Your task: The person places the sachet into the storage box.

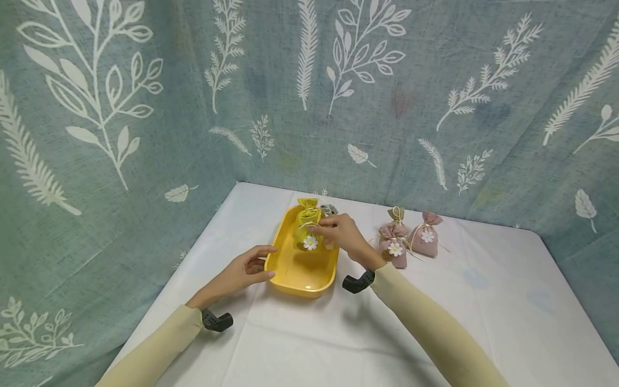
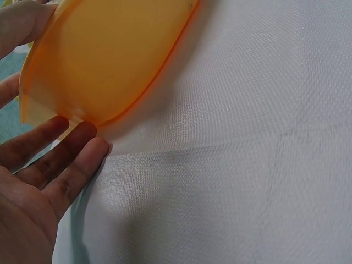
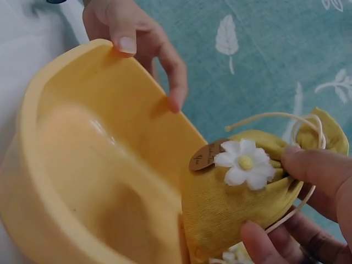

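Note:
A yellow drawstring pouch [image 1: 306, 231] with a white daisy [image 3: 245, 163] and a small brown tag [image 3: 206, 157] is pinched near its tied neck by my right hand [image 1: 344, 235]. It hangs over the far part of a yellow-orange plastic basin [image 1: 292, 271]. My left hand [image 1: 249, 267] holds the basin's left rim, its thumb and index finger on the edge and other fingers against the outer wall [image 2: 121, 60]. A grey-green pouch [image 1: 330, 208] shows partly behind the right hand, and part of another white flower [image 3: 237, 256] peeks out under the yellow pouch.
To the right lie a pink pouch with a daisy [image 1: 394, 250], a second pink pouch [image 1: 425, 239] and an olive pouch [image 1: 396, 215] partly behind the first. The table has a white cloth [image 1: 435, 322]. A teal leaf-patterned curtain [image 1: 387, 134] hangs along the back and left.

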A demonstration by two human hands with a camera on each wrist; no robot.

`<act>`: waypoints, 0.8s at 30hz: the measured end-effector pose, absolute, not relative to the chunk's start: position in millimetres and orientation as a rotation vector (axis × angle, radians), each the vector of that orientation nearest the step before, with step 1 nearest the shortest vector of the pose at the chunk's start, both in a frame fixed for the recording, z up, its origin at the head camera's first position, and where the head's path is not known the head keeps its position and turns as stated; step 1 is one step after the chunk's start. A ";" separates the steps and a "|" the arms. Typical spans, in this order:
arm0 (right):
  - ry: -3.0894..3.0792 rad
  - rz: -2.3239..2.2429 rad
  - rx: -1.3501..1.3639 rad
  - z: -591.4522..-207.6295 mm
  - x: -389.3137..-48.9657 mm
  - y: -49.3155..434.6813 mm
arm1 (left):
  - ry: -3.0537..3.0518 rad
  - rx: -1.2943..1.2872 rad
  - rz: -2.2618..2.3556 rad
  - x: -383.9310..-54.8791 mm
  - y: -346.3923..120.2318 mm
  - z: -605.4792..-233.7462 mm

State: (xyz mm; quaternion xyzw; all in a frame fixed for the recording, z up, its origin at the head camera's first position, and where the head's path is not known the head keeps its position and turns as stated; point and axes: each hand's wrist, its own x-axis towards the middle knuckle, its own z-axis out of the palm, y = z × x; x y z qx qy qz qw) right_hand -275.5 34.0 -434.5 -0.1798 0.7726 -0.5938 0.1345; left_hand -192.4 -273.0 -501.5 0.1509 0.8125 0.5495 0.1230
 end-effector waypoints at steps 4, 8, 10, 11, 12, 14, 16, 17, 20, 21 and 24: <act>2.295 -1.685 -0.507 -438.9 -275.1 23.4 | 2.372 0.450 1.602 -192.4 -272.9 -503.8; 2.395 -1.617 -0.503 -445.5 -275.6 13.6 | 2.367 0.435 1.603 -192.7 -272.7 -505.1; 2.443 -1.593 -0.478 -448.4 -276.0 10.5 | 2.368 0.427 1.597 -192.8 -271.8 -504.8; 2.475 -1.574 -0.470 -449.5 -276.3 10.0 | 2.368 0.424 1.596 -192.9 -271.2 -504.8; 2.490 -1.568 -0.450 -450.4 -276.3 10.1 | 2.369 0.421 1.594 -192.9 -270.6 -504.6; 2.506 -1.558 -0.427 -449.6 -275.9 11.7 | 2.371 0.420 1.589 -192.7 -270.1 -504.4; 2.527 -1.539 -0.435 -446.8 -274.9 15.8 | 2.378 0.425 1.585 -192.5 -270.4 -504.5; 2.523 -1.541 -0.439 -444.7 -274.3 18.1 | 2.378 0.431 1.586 -192.4 -270.8 -504.5; 2.469 -1.585 -0.448 -438.8 -273.4 27.3 | 2.370 0.442 1.595 -192.6 -272.4 -504.2; 2.445 -1.605 -0.450 -437.1 -273.4 31.5 | 2.369 0.441 1.598 -192.7 -272.8 -503.8; 2.397 -1.653 -0.431 -434.0 -274.7 46.0 | 2.368 0.444 1.607 -193.3 -274.0 -503.5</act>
